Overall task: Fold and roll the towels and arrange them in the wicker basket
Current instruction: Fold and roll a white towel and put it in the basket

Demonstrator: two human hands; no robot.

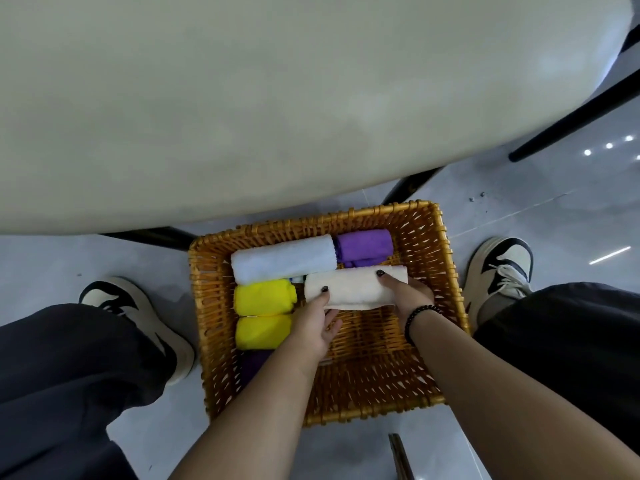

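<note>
The cream towel roll (356, 288) lies across the middle of the wicker basket (446, 271), and I see both hands clamped on it: my left hand (317, 325) holds its left end, my right hand (410, 296) its right end. Behind it lie a white roll (284, 258) and a purple roll (363, 247). Two yellow rolls (265, 315) sit just beside it on the left. The basket stands on the floor (536, 216) between my shoes, under the table (242, 98). I can read no writing anywhere.
</note>
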